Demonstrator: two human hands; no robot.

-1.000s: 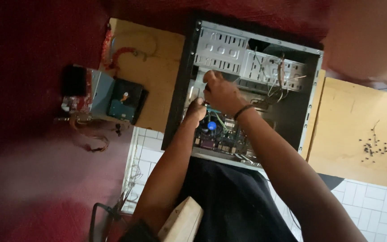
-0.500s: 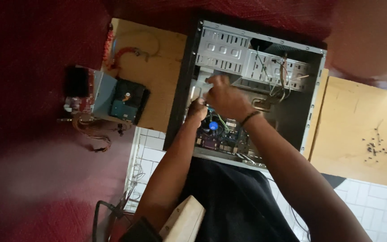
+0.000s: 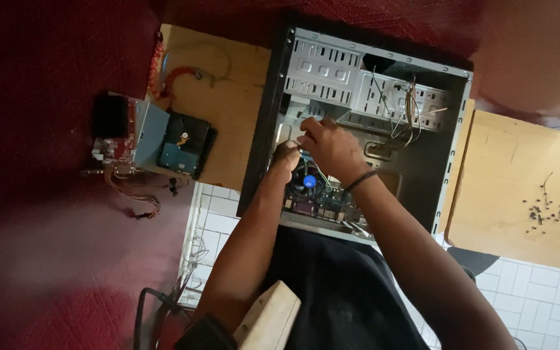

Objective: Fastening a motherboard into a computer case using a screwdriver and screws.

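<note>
Two hands of mine are working inside the open computer case [image 3: 448, 136], which is lying on its side across the wooden boards at about twelve o'clock from where my arms are entering. My right hand [image 3: 332, 148] is hovering over the middle of the case with its fingers curled together and pointing toward ten o'clock, their tips touching the metal near the drive cage [image 3: 322, 71]; whether they are pinching anything I cannot tell. My left hand [image 3: 285, 155] is sitting just at nine o'clock of the right one, bunched into a loose fist against the left inner wall of the case, and what it is gripping is hidden from me. Directly at six o'clock of my right hand the cooler fan [image 3: 309, 181] with its blue centre is showing on the motherboard [image 3: 322, 206], partly covered by my wrist and its dark band. A bundle of thin loose wires [image 3: 402, 110] is hanging at two o'clock of my hands. Well apart at nine o'clock, outside the case, a hard drive [image 3: 186, 142] is lying on the board beside a removed power supply [image 3: 124, 133] trailing cables. Far off at three o'clock, small screws [image 3: 548, 210] are lying scattered on another wooden board [image 3: 520, 162].
</note>
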